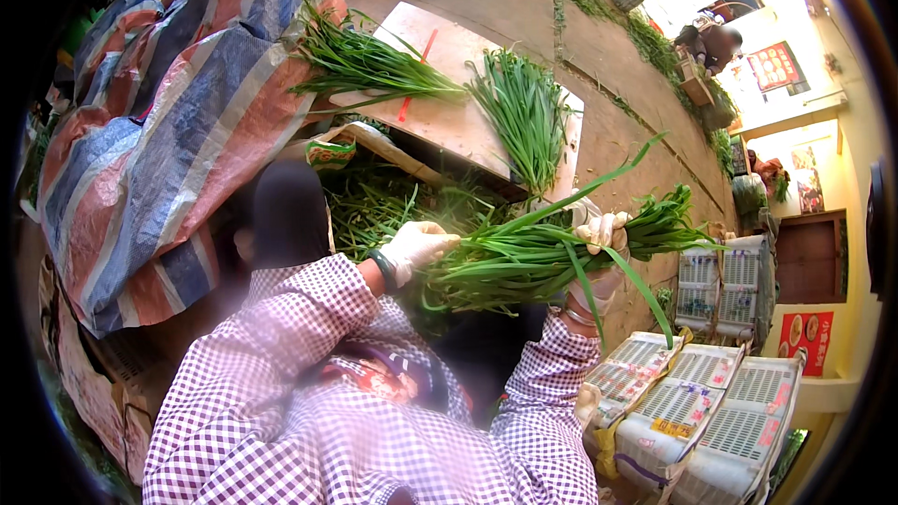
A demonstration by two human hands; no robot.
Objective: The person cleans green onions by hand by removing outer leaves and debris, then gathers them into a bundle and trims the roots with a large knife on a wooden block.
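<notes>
A large bunch of garlic chives (524, 257) lies across in front of me, above my lap. My right hand (601, 248), in a pale glove, is wrapped round the bunch, and some long leaves stick out or droop beside it. At the bunch's left end my left hand (418, 249), also gloved, pinches leaf ends between thumb and fingers. Beyond my hands stands a pale board (451, 45) with a red stripe. Two further bunches rest on it: a left bunch (393, 67) pointing sideways and a right bunch (524, 122) lying lengthwise. Loose leaves (369, 210) fill the space below the board.
A striped tarp (187, 140) covers a heap at my left. White slatted crates (687, 402) stand at the lower right, with more crates (725, 285) behind. Scattered greens (645, 42) line the floor farther off, where another person (716, 45) is bent over.
</notes>
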